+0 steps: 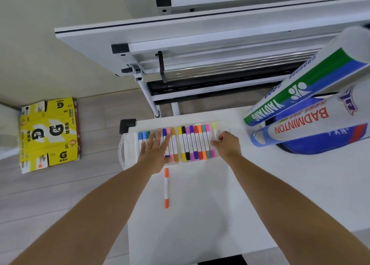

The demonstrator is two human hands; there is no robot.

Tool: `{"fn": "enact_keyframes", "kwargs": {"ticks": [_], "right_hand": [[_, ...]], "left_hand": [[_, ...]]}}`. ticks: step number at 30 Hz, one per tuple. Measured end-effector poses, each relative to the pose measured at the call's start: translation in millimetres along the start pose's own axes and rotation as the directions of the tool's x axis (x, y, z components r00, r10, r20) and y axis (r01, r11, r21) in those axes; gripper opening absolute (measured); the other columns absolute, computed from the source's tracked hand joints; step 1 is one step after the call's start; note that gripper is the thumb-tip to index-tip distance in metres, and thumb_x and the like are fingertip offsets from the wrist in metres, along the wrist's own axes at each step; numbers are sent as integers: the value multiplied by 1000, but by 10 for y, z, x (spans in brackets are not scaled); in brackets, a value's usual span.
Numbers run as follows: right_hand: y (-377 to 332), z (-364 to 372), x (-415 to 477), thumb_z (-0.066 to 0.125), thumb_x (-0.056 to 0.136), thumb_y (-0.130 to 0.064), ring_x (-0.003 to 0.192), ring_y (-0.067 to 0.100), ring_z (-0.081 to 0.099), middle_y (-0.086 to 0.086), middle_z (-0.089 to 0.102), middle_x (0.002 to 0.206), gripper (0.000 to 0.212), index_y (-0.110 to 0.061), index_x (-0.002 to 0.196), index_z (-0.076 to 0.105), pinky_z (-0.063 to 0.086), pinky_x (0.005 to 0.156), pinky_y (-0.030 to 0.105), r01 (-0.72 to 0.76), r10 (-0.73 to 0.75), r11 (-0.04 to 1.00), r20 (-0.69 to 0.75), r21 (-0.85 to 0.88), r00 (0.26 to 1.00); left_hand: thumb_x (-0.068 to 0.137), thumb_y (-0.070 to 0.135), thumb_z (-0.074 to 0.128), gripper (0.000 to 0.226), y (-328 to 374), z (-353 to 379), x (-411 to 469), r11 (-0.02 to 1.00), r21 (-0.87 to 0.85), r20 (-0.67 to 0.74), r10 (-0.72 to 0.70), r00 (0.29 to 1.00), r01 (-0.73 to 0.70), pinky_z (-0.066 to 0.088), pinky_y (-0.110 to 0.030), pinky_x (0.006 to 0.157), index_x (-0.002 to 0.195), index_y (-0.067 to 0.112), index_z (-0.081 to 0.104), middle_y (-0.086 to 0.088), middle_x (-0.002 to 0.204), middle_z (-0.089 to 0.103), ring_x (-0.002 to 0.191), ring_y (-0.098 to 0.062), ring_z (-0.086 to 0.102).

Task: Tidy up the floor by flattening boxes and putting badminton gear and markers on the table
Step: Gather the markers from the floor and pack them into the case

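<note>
A clear marker case (pixel 202 125) full of coloured markers lies open near the far left corner of the white table (pixel 200 214). My left hand (pixel 155 150) presses flat on the markers in its left half. My right hand (pixel 227 145) has curled fingers at the right end of the case, pinching its edge beside a yellow marker (pixel 214 127). A loose orange marker (pixel 166 187) lies on the table nearer to me. Two shuttlecock tubes (pixel 300 92) (pixel 312 124) lean over a blue racket bag (pixel 312 146) at the right.
A flattened yellow box (pixel 50 134) lies on the wood floor to the left. Folded white tables (pixel 180 38) stand behind the table. A white strap (pixel 121 152) hangs off the table's left edge.
</note>
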State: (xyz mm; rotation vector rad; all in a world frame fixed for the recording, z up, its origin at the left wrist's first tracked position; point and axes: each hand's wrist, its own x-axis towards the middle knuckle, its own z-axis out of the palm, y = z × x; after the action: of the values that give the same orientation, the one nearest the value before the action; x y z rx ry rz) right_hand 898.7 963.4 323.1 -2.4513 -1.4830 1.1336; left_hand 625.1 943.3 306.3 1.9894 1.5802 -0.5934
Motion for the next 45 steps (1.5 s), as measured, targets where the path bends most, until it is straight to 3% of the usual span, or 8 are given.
{"fn": "enact_keyframes", "kwargs": {"ticks": [8,18,28,32,35,38,41,45], "right_hand": [[41,-36,14,52,99,-36,75,15,59,0,61,89,22,-15,93,58,40,57,18,-4,4,1000,23,-9,1000],[6,-33,56,51,97,-45,82,17,63,-1,65,94,27,-19,97,60,49,71,24,48,-42,983,38,-175,998],[-85,-111,189,62,92,-42,80,19,60,4,61,89,28,-14,95,56,47,74,26,-40,56,978,73,-205,996],[-130,16,-149,51,97,-43,77,17,62,-1,63,85,28,-18,87,57,52,69,27,92,-103,979,-52,-181,993],[-200,325,-621,50,96,-44,78,20,61,-2,61,80,31,-21,76,56,47,64,30,276,-269,947,63,-166,961],[-285,753,-1000,45,95,-54,87,16,64,-4,66,91,35,-23,93,63,54,73,31,398,-342,874,227,-280,912],[-436,1139,-1226,44,92,-62,92,16,65,-3,67,96,46,-22,102,63,55,80,32,374,-286,865,284,-333,915],[-546,1427,-1331,50,88,-63,89,19,65,-2,66,95,46,-19,101,60,52,71,32,283,-180,863,269,-419,946]], "left_hand": [[97,52,50,99,18,-21,-14,1000,18,11,-8,1000,8,-5,-53,117,147,32,-33,-5,156,-39,143,-30,-33],[97,52,49,98,25,-25,-17,1000,8,-1,-4,1000,4,-2,-55,119,147,33,-33,-5,156,-38,143,-30,-32],[97,46,53,102,11,2,0,1000,11,-2,-13,1000,13,-5,-54,119,145,35,-36,-4,154,-41,142,-29,-34],[97,45,54,100,27,0,-33,1000,-4,-26,-12,1000,12,-3,-55,120,147,35,-33,-3,156,-38,143,-28,-32],[97,46,52,98,12,-18,-51,1000,-25,-32,-3,999,2,-4,-54,120,148,35,-31,-3,157,-37,143,-27,-32],[97,50,51,97,-11,-39,-71,999,-27,-20,20,1000,-21,-6,-52,118,149,34,-29,-4,157,-36,144,-27,-31],[98,50,48,93,-56,-49,-68,999,16,-12,46,999,-45,-3,-53,121,150,33,-27,-6,157,-36,145,-29,-29],[101,41,48,88,-153,-124,-47,993,55,55,98,994,-101,-1,-51,120,152,32,-24,-6,157,-35,145,-30,-27]]}}
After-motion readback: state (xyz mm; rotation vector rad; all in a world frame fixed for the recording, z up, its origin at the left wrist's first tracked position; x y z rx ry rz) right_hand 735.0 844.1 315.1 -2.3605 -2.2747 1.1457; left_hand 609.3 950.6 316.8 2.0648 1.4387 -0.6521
